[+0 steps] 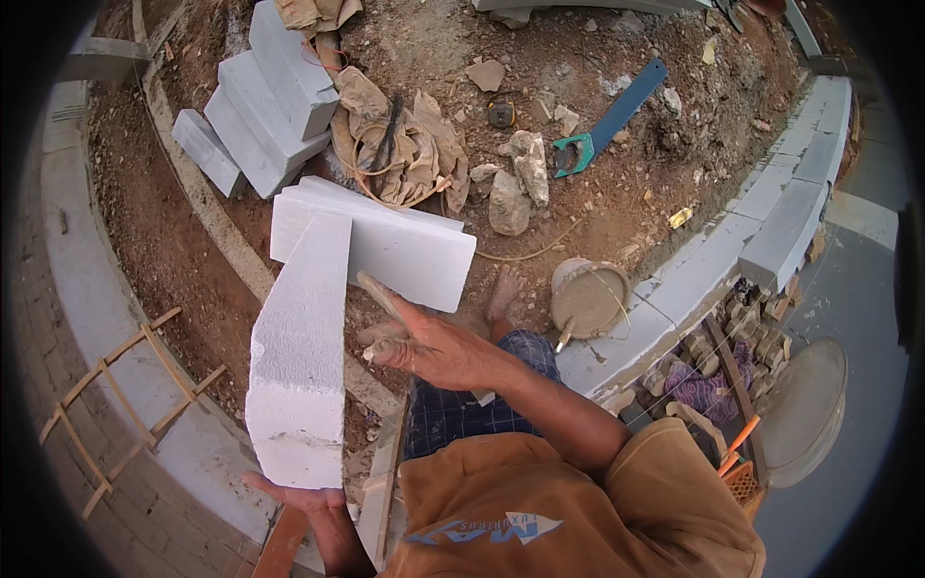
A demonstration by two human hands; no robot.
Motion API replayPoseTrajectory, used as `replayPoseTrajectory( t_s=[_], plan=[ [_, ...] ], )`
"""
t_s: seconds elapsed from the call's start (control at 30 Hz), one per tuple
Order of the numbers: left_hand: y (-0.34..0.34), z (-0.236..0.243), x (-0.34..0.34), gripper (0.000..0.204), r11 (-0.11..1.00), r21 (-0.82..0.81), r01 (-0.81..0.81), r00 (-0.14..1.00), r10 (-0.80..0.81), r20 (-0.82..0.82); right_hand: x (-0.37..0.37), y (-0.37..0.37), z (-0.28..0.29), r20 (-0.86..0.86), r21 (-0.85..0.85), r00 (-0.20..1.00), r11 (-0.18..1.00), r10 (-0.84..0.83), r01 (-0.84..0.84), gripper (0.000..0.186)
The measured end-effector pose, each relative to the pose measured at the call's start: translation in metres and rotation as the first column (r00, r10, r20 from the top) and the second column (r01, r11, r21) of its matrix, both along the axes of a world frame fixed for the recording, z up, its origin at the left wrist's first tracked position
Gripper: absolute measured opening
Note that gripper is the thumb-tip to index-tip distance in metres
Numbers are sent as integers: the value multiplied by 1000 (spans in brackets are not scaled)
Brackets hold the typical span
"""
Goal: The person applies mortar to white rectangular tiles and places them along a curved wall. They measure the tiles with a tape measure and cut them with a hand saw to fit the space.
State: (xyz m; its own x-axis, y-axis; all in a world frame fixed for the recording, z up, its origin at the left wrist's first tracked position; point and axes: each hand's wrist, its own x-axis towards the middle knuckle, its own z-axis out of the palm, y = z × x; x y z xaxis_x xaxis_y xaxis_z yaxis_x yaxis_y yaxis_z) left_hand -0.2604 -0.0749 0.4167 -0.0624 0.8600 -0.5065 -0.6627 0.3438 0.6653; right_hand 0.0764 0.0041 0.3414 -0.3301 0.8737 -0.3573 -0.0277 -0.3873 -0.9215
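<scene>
A long white aerated concrete block [301, 337] is tilted up toward me, its chipped near end resting on my left hand [306, 498]. The fingers of that hand are spread under the end and partly hidden by it. To the right of the block, my right hand [414, 339] is open with fingers stretched out, dusty at the tips, and holds nothing. Whether it touches the block I cannot tell. Behind the held block, more white blocks [414, 255] lie on the soil, close to my right fingertips.
Further white blocks [279, 87] are stacked at the far left beside crumpled sacks [376, 125]. A handsaw [617, 120], a tape measure [501, 113] and broken block pieces [515, 183] lie ahead. A mortar bucket [590, 299] stands near the low block wall [699, 265]. A wooden ladder-like frame [120, 405] is at left.
</scene>
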Motion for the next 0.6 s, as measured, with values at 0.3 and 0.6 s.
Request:
replayPoseTrajectory(
  t_s=[0.3,0.6],
  plan=[
    [122,31,-28,62,910,234,-343,569,400,-719,106,-348,-361,875,-484,469,263,121,835,59],
    [143,41,19,51,951,118,-285,397,229,-889,120,-430,-506,817,-509,445,-95,-367,855,64]
  ],
)
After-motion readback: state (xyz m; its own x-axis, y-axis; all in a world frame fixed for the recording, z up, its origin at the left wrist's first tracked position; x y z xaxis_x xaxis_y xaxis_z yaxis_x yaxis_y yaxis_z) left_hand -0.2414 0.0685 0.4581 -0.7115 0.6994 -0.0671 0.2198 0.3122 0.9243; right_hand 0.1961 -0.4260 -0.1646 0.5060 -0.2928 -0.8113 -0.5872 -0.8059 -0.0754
